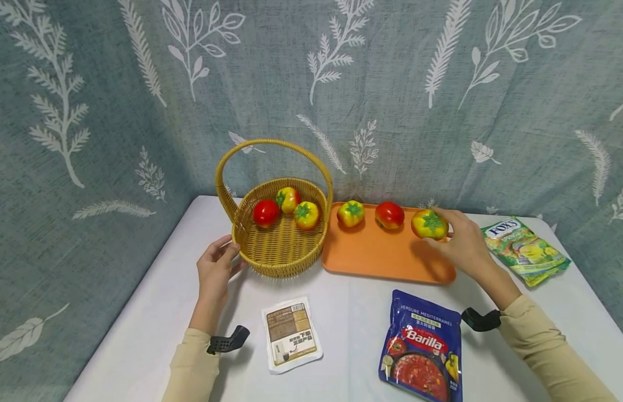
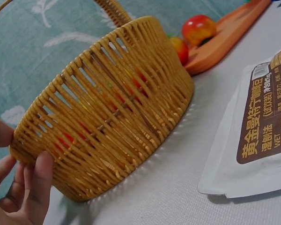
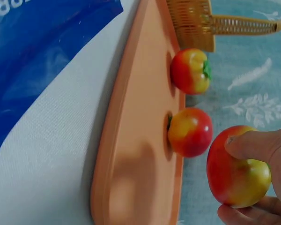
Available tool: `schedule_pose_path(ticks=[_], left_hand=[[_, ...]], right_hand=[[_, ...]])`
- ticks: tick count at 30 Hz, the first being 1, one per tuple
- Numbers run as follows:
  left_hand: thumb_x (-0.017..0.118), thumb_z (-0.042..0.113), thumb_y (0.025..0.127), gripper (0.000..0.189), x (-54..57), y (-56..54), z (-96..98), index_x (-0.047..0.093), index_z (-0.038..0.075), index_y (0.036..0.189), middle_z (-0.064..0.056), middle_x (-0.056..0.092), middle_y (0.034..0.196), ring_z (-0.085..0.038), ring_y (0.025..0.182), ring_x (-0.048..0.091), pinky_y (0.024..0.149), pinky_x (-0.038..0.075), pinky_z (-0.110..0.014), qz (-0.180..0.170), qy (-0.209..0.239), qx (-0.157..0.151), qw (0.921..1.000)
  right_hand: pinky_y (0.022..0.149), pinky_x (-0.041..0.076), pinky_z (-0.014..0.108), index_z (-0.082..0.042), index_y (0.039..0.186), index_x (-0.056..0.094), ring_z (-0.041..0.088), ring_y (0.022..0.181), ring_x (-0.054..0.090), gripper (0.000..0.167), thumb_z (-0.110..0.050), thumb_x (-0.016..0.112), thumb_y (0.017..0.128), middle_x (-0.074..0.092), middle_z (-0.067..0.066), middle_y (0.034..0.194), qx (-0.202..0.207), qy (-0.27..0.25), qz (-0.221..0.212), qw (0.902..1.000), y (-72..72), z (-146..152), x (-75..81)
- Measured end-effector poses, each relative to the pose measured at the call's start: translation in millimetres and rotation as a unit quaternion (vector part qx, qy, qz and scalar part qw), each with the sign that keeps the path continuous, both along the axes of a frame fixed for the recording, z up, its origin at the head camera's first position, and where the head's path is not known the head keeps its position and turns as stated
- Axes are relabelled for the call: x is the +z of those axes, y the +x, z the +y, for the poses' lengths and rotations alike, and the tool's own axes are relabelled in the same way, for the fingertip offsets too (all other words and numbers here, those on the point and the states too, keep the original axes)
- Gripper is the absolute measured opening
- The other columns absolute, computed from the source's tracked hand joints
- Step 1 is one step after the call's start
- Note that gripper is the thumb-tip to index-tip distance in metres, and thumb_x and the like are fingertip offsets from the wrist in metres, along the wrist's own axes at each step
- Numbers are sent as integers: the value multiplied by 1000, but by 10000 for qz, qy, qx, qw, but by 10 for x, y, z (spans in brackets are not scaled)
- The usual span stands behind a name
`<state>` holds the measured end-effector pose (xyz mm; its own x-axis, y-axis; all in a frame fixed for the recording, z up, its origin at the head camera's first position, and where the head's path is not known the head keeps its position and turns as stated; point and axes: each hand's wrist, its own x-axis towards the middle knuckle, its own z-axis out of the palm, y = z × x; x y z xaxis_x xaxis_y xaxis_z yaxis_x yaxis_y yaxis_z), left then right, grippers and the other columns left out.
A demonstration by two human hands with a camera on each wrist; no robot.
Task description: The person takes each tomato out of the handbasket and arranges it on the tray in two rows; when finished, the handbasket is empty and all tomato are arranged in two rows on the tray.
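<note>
My right hand [image 1: 462, 243] holds a red-and-yellow tomato [image 1: 429, 225] with a green leafy top, above the right end of an orange tray [image 1: 377, 258]. In the right wrist view the thumb lies across the held tomato [image 3: 238, 171], with fingers beneath it. Two more tomatoes, one yellowish [image 1: 351, 214] and one redder [image 1: 389, 215], sit along the tray's back edge. My left hand [image 1: 217, 265] pinches the left side of a woven basket [image 1: 278, 271] near its rim, thumb outside. Inside the basket are a red tomato [image 1: 266, 213] and two yellow-red ones [image 1: 306, 215].
A white-and-brown packet [image 1: 292, 335] lies in front of the basket. A blue Barilla pouch [image 1: 422, 346] is near the front, and a green Fox's bag [image 1: 525, 251] lies right of the tray. The basket's tall handle [image 1: 273, 142] arches up before the patterned curtain [image 1: 291, 67].
</note>
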<state>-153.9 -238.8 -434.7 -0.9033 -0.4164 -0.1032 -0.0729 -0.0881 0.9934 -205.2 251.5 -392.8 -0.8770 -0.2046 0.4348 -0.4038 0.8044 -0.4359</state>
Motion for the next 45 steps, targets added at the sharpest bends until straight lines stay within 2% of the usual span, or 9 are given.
schedule_pose_path(ticks=[5,9,15,26,33,40,45], left_hand=[[62,13,99,38,10,-23,6,55,6,136,-7,55,116,-27,110,59,78,61,-28,47,30,-17,10000],[62,12,99,38,25,-35,9,55,6,135,-6,55,115,-26,108,59,78,61,-29,69,54,7,10000],[63,13,99,36,37,-42,8,56,7,134,-6,56,115,-20,102,60,77,62,-29,80,29,29,10000],[62,14,99,38,31,-25,-3,55,6,135,-6,55,115,-21,103,60,77,61,-28,-6,-8,18,10000],[63,15,99,38,6,-22,-11,55,6,135,-5,55,115,-21,103,61,77,61,-28,4,-23,29,10000],[62,13,99,37,5,-17,-10,56,7,135,-5,55,114,-22,102,61,76,61,-28,26,31,51,10000],[62,13,99,37,2,-17,-18,55,7,135,-5,56,114,-24,105,61,78,61,-29,37,36,24,10000]], right_hand=[[73,56,54,4,135,55,44,103,57,66,-13,84,79,57,29,124,-101,119,-84,9998,-49,64,-39],[72,54,53,5,134,56,44,102,57,65,-13,83,78,58,30,122,-74,181,-17,9998,-97,100,-67],[75,52,56,5,135,55,45,101,56,65,-15,83,80,57,31,122,-152,201,-195,9995,-152,139,-104],[79,48,60,7,135,54,47,99,57,67,-19,83,80,58,33,118,-184,163,-507,9984,-288,168,-164],[88,47,64,7,138,51,48,106,54,68,-22,81,83,54,34,125,-330,203,-972,9945,-381,159,-217],[85,48,61,7,137,50,45,100,54,67,-21,81,84,56,33,120,-427,191,-1150,9923,-449,125,-272],[92,47,63,8,138,48,47,107,54,69,-22,80,85,54,35,127,-472,141,-1311,9901,-504,108,-304]])
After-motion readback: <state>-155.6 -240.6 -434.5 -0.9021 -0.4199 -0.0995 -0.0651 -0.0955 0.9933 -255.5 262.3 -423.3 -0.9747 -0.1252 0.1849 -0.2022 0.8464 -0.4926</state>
